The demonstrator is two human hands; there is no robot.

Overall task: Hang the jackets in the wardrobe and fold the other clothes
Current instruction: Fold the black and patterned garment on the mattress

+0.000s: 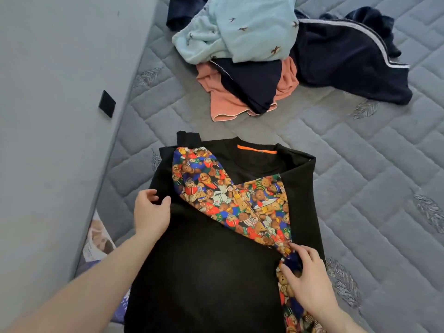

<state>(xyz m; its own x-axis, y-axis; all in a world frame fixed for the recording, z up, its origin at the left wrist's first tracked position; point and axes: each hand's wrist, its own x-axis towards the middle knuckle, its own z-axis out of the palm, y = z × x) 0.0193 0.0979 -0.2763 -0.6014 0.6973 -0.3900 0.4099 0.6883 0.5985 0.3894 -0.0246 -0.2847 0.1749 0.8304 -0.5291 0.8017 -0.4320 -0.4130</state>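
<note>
A black top [204,272] with a colourful teddy-bear print panel [230,200] and an orange neck label lies spread on the grey quilted mattress [360,188] in front of me. Its left side is folded across the middle. My left hand [151,212] pinches the black fabric at the garment's left edge. My right hand [305,280] pinches the edge of the printed fabric near the lower right. Further back sits a heap of clothes: a light blue bird-print piece [240,27], a navy garment with white stripes [348,61] and a salmon-pink piece [221,97].
A grey wall [60,116] with a small black square patch [107,103] runs along the mattress's left side. A printed bag or package [98,239] is wedged in the gap between wall and mattress at lower left.
</note>
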